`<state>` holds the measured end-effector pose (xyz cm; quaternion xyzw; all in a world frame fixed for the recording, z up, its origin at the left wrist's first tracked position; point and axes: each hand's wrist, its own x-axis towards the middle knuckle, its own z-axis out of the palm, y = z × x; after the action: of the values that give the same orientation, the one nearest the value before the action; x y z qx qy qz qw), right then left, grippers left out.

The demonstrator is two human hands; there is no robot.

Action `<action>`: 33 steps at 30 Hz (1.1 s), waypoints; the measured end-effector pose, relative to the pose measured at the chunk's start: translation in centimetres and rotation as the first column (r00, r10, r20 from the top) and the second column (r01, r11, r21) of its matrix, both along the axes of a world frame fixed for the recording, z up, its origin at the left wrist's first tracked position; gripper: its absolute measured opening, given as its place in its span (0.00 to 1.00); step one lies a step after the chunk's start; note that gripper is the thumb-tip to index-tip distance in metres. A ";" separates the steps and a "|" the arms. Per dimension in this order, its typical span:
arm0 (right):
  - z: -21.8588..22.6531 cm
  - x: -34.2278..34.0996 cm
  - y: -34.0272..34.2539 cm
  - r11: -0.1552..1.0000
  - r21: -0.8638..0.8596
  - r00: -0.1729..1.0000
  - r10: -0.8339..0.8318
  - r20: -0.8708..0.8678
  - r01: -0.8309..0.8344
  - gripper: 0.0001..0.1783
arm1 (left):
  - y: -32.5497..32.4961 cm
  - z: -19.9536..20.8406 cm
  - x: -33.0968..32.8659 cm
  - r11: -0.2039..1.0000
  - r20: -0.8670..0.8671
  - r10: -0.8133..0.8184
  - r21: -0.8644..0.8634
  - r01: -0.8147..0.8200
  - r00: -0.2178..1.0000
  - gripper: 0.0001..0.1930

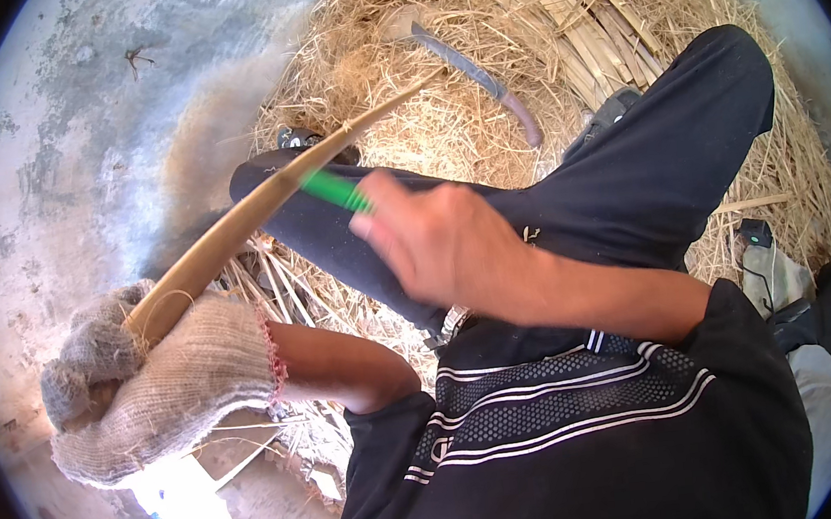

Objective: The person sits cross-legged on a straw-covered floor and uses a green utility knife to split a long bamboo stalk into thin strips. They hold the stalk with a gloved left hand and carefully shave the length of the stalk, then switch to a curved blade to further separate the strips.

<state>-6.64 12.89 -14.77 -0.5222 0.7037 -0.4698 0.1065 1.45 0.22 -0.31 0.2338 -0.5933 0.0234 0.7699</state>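
My left hand (162,384), in a knitted work glove, is wrapped round the near end of a long bamboo strip (219,243). The strip slants up and away to the right, over my bent left knee, and narrows to a thin far tip. My right hand (439,242) is bare, smeared by motion, and closed on a green-handled tool (337,189). The tool's front end meets or nearly meets the strip's right side around its middle; whether it has a blade there I cannot tell.
A machete (467,64) with a brown handle lies on the pale shavings (404,140) beyond my legs. Long split bamboo strips (582,13) are stacked at the far right. A worn wall (104,139) stands close on the left. A bag with a cord (775,270) is at the right.
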 end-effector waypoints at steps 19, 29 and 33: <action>0.2 -1.0 -1.1 0.996 0.038 0.960 0.068 0.272 -0.082 0.15 | 1.0 0.4 -1.2 0.982 -0.232 0.131 0.162 -0.095 0.964 0.22; -3.2 -2.3 -3.3 0.993 0.115 0.970 -0.057 0.237 0.030 0.16 | -1.7 0.3 0.3 0.886 -0.188 0.431 0.273 -0.374 0.883 0.19; -5.1 -1.5 -4.1 0.989 0.114 0.983 -0.115 0.144 0.099 0.14 | -0.2 1.0 -1.1 0.662 0.157 0.649 0.367 -0.654 0.744 0.11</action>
<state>-8.19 8.75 -19.84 -0.4404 0.7447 -0.4747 0.1617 0.32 0.02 0.73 0.5819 -0.4668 0.1770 0.6420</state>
